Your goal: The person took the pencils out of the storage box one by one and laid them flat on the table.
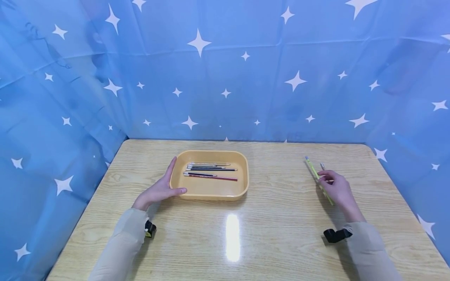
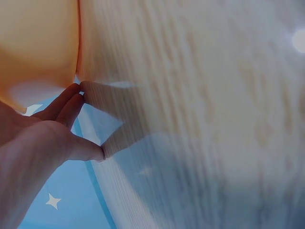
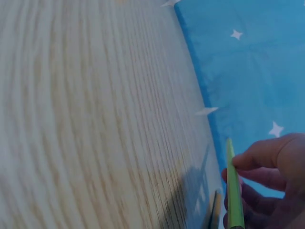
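Observation:
A yellow plastic tray point(image 1: 211, 194) stands at the left of the table with several pencils point(image 1: 211, 169) lying in it. My left hand point(image 1: 162, 189) rests spread at its left side: fingers extended along the outer wall, thumb over the near rim. In the left wrist view, fingertips point(image 2: 76, 90) lie right at the tray's edge. My right hand point(image 1: 335, 187) pinches a bright green pencil point(image 1: 311, 167) between thumb and fingers, tilted, with a shadow beside it. Another pencil point(image 1: 322, 166) shows partly beyond the right fingers, the rest hidden; its dark shaft point(image 3: 213, 210) appears in the right wrist view.
The wood-grain table point(image 1: 274, 218) ends at a blue curtain point(image 1: 246, 97) with white stars, which hangs along the back and sides. A bright light reflection lies on the tabletop near its middle. Black wrist-worn devices point(image 1: 337, 235) sit at both sleeves.

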Motion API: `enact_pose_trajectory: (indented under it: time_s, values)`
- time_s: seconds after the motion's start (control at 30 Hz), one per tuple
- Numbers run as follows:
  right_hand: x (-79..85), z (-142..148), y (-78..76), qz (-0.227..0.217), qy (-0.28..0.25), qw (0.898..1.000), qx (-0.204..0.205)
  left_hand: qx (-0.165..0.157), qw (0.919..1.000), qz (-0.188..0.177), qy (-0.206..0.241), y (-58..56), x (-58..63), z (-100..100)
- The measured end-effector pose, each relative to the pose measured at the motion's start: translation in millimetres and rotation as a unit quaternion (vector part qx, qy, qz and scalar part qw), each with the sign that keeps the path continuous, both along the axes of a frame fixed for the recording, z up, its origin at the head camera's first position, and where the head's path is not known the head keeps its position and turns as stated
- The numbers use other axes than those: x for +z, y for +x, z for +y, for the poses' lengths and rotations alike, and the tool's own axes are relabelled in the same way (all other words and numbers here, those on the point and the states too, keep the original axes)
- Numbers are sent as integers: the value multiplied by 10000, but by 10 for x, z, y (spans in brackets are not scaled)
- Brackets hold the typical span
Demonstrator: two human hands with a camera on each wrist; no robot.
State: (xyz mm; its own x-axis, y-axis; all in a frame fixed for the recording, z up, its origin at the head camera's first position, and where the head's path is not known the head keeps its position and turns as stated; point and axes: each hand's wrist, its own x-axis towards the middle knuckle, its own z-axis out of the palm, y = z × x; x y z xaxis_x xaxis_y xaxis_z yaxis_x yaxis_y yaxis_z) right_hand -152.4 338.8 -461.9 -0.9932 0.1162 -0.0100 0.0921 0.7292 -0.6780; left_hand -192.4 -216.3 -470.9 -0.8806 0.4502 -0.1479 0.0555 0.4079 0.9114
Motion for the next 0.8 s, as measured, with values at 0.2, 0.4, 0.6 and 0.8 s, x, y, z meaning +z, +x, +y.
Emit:
enact_pose_trajectory:
  time_s: [0.2,0.4,0.6,0.8]
  values:
    - [0,41,11,73,348,9993,-86,0,10000,27,11,-5,-13,4]
    - [-28,67,37,130,553,9983,-101,-4,10000,35,-13,-4,-4,-1]
    - [-60,67,63,128,793,9968,-28,-3,10000,40,11,-4,2,-3]
    - [-75,72,63,121,872,9961,-92,-4,10000,14,51,-2,3,-2]
